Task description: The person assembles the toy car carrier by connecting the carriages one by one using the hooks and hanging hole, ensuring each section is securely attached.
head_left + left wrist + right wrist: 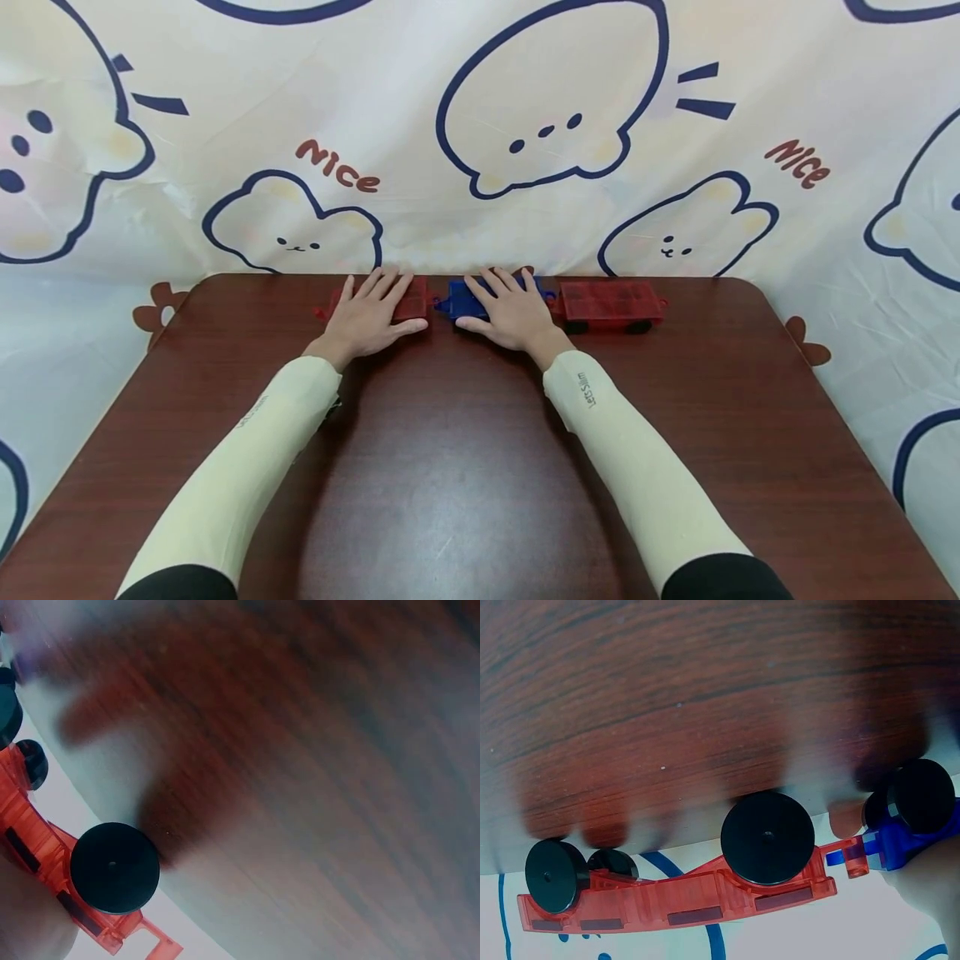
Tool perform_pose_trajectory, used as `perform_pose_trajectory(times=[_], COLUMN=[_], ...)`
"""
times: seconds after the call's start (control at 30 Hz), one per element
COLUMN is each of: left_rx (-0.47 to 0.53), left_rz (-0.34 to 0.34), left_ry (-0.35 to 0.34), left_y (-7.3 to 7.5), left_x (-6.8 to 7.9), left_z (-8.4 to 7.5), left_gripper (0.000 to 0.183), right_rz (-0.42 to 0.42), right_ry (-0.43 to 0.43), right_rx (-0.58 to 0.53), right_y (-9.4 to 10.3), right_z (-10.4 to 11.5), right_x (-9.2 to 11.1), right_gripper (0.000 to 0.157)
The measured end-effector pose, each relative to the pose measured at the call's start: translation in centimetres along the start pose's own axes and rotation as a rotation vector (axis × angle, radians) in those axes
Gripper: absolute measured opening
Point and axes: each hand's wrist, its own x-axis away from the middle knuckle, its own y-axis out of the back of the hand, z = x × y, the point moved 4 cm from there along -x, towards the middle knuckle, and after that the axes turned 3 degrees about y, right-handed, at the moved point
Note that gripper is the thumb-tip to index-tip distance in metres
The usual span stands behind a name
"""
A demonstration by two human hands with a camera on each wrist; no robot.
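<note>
In the head view, three see-through toy train cars stand in a row along the table's far edge. My left hand, fingers straight and spread, rests on the left red car. My right hand lies likewise over the blue car, hiding much of it. Right of that stands a longer red car. In the right wrist view its hook meets the blue car's coupling. Whether the left red car is hooked to the blue one, I cannot tell. A black wheel of the left car shows in the left wrist view.
The cars stand on a dark brown wooden table. A white cloth with cartoon drawings hangs right behind the far edge and along both sides.
</note>
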Motion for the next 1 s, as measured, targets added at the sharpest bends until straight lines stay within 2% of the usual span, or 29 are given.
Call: perform_pose_trajectory(times=[0.1, 0.33, 0.67, 1.0], left_rx=[-0.029, -0.022, -0.049, -0.074], left_rz=[0.006, 0.006, 0.046, 0.035], left_ry=[-0.004, 0.002, -0.003, -0.009], left_y=[-0.07, 0.09, -0.2, -0.03], left_x=[-0.06, -0.06, 0.1, 0.13], left_z=[-0.03, 0.04, -0.26, -0.52], left_gripper=[0.092, 0.092, 0.094, 0.094], right_rz=[0.002, -0.003, 0.004, -0.015], right_ry=[0.001, 0.007, 0.005, 0.004], right_rx=[0.009, 0.007, 0.002, 0.014], right_y=[0.1, 0.28, -0.09, -0.13], right_z=[0.02, 0.05, -0.03, 0.16], right_x=[-0.08, -0.24, -0.04, 0.09], right_gripper=[0.085, 0.086, 0.087, 0.087])
